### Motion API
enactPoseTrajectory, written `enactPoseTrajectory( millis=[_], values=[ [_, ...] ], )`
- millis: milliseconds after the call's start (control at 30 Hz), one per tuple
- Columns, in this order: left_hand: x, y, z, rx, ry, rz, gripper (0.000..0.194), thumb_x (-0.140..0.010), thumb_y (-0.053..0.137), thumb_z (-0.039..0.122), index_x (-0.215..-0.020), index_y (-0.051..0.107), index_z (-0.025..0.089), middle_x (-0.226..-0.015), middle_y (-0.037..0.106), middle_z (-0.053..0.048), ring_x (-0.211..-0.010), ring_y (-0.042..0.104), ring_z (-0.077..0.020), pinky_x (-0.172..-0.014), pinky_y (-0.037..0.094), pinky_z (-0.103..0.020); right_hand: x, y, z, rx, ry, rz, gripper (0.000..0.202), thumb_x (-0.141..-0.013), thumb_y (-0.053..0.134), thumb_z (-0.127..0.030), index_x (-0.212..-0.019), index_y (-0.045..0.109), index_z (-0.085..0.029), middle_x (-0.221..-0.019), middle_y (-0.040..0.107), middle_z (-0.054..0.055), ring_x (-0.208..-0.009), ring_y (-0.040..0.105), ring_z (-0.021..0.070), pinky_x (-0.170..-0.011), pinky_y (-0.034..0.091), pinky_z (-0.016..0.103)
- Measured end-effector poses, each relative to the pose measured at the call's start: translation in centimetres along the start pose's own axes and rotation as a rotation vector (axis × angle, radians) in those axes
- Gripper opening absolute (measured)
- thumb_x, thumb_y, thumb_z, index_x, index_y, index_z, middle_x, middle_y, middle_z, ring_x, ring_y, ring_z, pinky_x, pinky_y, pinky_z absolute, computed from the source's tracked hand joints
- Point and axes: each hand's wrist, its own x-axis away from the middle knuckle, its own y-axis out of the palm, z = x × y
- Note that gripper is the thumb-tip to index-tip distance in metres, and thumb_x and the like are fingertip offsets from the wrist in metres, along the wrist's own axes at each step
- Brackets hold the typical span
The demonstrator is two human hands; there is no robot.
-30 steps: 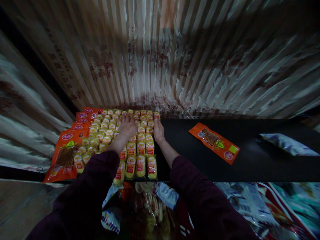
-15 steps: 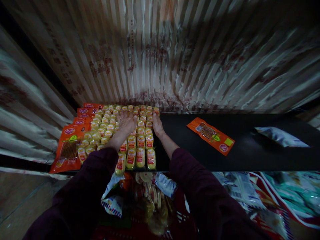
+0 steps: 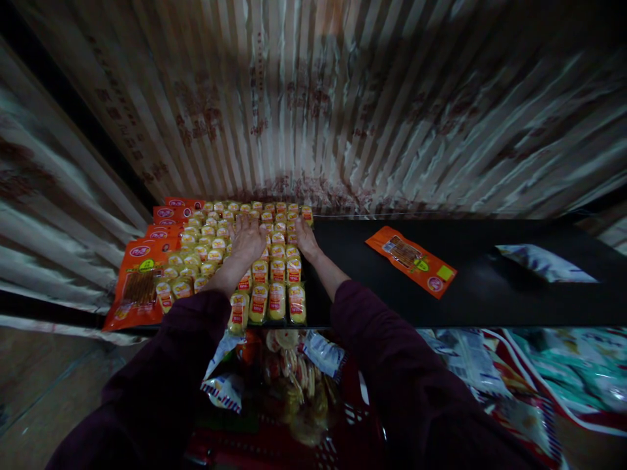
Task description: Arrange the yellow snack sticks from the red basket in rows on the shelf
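Yellow snack packs (image 3: 277, 301): where are they?

"In close rows on the black shelf (image 3: 353, 243), left of the loose orange packet (image 3: 411, 262)."

"Which step is in hand, and what does the next move call for?"

"I judge it's squaring the rows; next seems to call for light, even pressure, so they stay straight."

"And your grip?"

"My left hand (image 3: 248, 243) lies palm down over the packs, fingers spread, pinching nothing that I can see. My right hand (image 3: 307, 241) is nearer the orange packet, flat along the rows' edge facing it, fingers close together, nothing pinched. Both arms (image 3: 392, 356) reach forward, slanting inward."
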Motion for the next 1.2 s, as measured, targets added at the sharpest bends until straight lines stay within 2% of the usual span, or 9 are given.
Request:
enactPoseTrajectory(
  millis=[200,333,500,667,833,967,1067,1133,1200],
  values=[
    [0.3,0.2,0.2,-0.004,0.020,0.025,0.052,-0.095,0.025,0.035,-0.134,0.049,0.011,-0.145,0.042,-0.017,-0.141,0.025,-0.0319,-0.112,0.016,-0.058,0.2,-0.2,-0.4,0.067,0.035,0.058,0.087,-0.087,0.023,-0.069,-0.140,0.037,-0.002,-0.147,0.037,0.019,-0.141,0.029,0.0273,-0.118,0.018,0.044],
    [0.8,0.0,0.1,0.042,0.034,0.058,0.048,-0.094,0.029,0.033,-0.130,0.052,0.011,-0.142,0.045,-0.017,-0.141,0.026,-0.0314,-0.113,0.016,-0.058,0.9,-1.2,-0.6,0.036,0.015,0.129,0.076,-0.089,0.023,-0.065,-0.136,0.045,-0.009,-0.143,0.045,0.016,-0.137,0.036,0.0251,-0.116,0.023,0.043],
    [3.1,-0.6,0.4,0.204,0.174,0.148,0.041,-0.092,0.034,0.031,-0.119,0.059,0.013,-0.139,0.050,-0.014,-0.140,0.028,-0.0271,-0.115,0.021,-0.052,3.7,-3.0,-1.0,-0.054,-0.069,0.310,0.066,-0.090,0.025,-0.063,-0.127,0.053,-0.016,-0.131,0.056,0.012,-0.125,0.048,0.0239,-0.111,0.030,0.043],
    [7.0,-0.6,2.2,0.294,0.222,0.116,0.040,-0.092,0.036,0.029,-0.119,0.059,0.010,-0.137,0.051,-0.016,-0.139,0.030,-0.0263,-0.115,0.026,-0.050,8.7,-4.1,-1.5,-0.174,-0.097,0.313,0.062,-0.089,0.029,-0.065,-0.120,0.057,-0.020,-0.124,0.060,0.010,-0.118,0.054,0.0220,-0.107,0.037,0.043],
    [11.5,-1.2,4.0,0.350,0.283,0.077,0.038,-0.091,0.037,0.026,-0.120,0.057,0.013,-0.136,0.053,-0.012,-0.139,0.030,-0.0231,-0.115,0.028,-0.047,15.3,-4.9,-3.4,-0.241,-0.108,0.270,0.059,-0.089,0.032,-0.064,-0.114,0.061,-0.019,-0.120,0.064,0.009,-0.111,0.059,0.0212,-0.101,0.043,0.040],
    [15.7,-2.5,4.8,0.359,0.326,0.027,0.037,-0.092,0.034,0.022,-0.121,0.057,0.015,-0.136,0.054,-0.010,-0.138,0.033,-0.0208,-0.114,0.031,-0.046,20.6,-5.7,-5.8,-0.174,-0.108,0.211,0.059,-0.092,0.025,-0.061,-0.118,0.060,-0.019,-0.124,0.062,0.009,-0.115,0.057,0.0210,-0.102,0.043,0.038],
    [19.4,-3.1,5.0,0.396,0.344,-0.017,0.039,-0.092,0.032,0.018,-0.120,0.058,0.016,-0.131,0.058,-0.008,-0.134,0.040,-0.0196,-0.112,0.033,-0.047,24.3,-6.2,-7.1,-0.094,-0.099,0.155,0.060,-0.093,0.023,-0.059,-0.117,0.060,-0.019,-0.123,0.062,0.009,-0.114,0.057,0.0215,-0.100,0.044,0.038],
    [21.9,-2.7,4.8,0.443,0.376,-0.066,0.039,-0.090,0.033,0.017,-0.119,0.059,0.017,-0.128,0.059,-0.009,-0.129,0.044,-0.0191,-0.111,0.035,-0.045,26.8,-6.3,-7.2,-0.084,-0.100,0.124,0.059,-0.093,0.023,-0.059,-0.115,0.061,-0.020,-0.120,0.064,0.009,-0.112,0.058,0.0220,-0.099,0.045,0.038],
    [24.3,-1.6,4.3,0.469,0.394,-0.166,0.037,-0.088,0.035,0.015,-0.115,0.061,0.016,-0.125,0.061,-0.010,-0.125,0.048,-0.0191,-0.109,0.038,-0.042,29.1,-6.0,-6.6,-0.071,-0.097,0.076,0.058,-0.093,0.026,-0.059,-0.111,0.064,-0.020,-0.116,0.065,0.009,-0.108,0.060,0.0217,-0.098,0.046,0.037]
  ],
)
